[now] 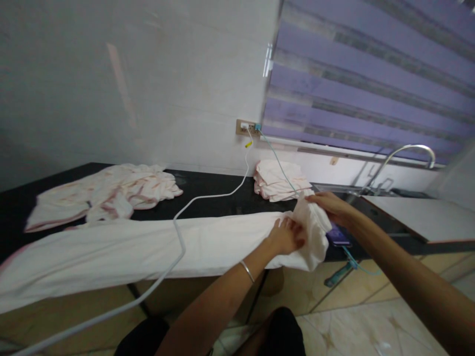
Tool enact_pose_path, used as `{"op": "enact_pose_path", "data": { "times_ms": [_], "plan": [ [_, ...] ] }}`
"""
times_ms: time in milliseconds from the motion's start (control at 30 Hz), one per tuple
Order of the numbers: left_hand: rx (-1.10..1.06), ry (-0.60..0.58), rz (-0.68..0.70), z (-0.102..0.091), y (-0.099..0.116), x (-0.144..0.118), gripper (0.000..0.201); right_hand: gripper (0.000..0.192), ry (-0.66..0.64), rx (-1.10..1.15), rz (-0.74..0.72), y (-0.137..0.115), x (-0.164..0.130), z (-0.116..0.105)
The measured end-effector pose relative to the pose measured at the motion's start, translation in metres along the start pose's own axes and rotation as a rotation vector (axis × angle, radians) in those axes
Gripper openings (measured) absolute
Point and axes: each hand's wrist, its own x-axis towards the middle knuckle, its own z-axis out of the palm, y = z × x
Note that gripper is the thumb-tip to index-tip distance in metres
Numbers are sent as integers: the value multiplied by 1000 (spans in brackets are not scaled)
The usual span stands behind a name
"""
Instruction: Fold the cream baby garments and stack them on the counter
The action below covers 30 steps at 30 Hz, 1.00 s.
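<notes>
A long white cloth (148, 247) with a pink edge at its left end lies along the front of the dark counter, hanging a little over the edge. My left hand (285, 238) rests on it near the right end, fingers spread, partly behind a raised fold. With fingers pinched, my right hand (331, 205) holds up the bunched right end of this cloth. Beneath and beside that end a phone (339, 236) shows in part, a light-blue cable joined to it. A white cord (181, 237) crosses over the cloth.
Crumpled pink-edged cloths (107, 190) lie on the counter (208, 183) at the left, and a folded stack of cloths (280, 179) sits by the wall. A wall socket (248, 127) holds two plugs. Rightward are a faucet (404, 148) and a white board (426, 215).
</notes>
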Motion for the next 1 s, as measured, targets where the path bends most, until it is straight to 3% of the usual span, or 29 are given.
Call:
{"op": "enact_pose_path", "data": {
  "times_ms": [133,233,367,467,567,667,800,867,933,1000],
  "plan": [
    [-633,72,-149,-23,-16,-7,32,28,-1,219,108,-12,6,46],
    [-1004,119,-333,-44,-33,-24,42,34,-30,208,108,-21,3,76],
    [-1677,38,-618,-69,-54,-51,57,40,-143,220,129,-36,-9,112],
    [-1868,33,-614,-74,-61,-61,49,43,-292,148,124,-44,-19,130],
    [-1629,145,-579,-66,-65,-62,40,41,-328,-108,-115,-39,-27,139],
    [-1231,281,-608,-58,-71,-59,37,40,-176,-412,-398,-20,-35,140],
    [-991,398,-677,-62,-79,-58,31,51,-77,-630,-540,17,-49,141],
    [-791,484,-659,-69,-77,-61,45,59,-114,-690,-617,35,-55,141],
    [-501,534,-551,-76,-71,-66,58,64,-220,-727,-695,51,-60,140],
    [-233,481,-373,-80,-63,-74,58,64,-343,-734,-749,62,-61,136]
  ]
}}
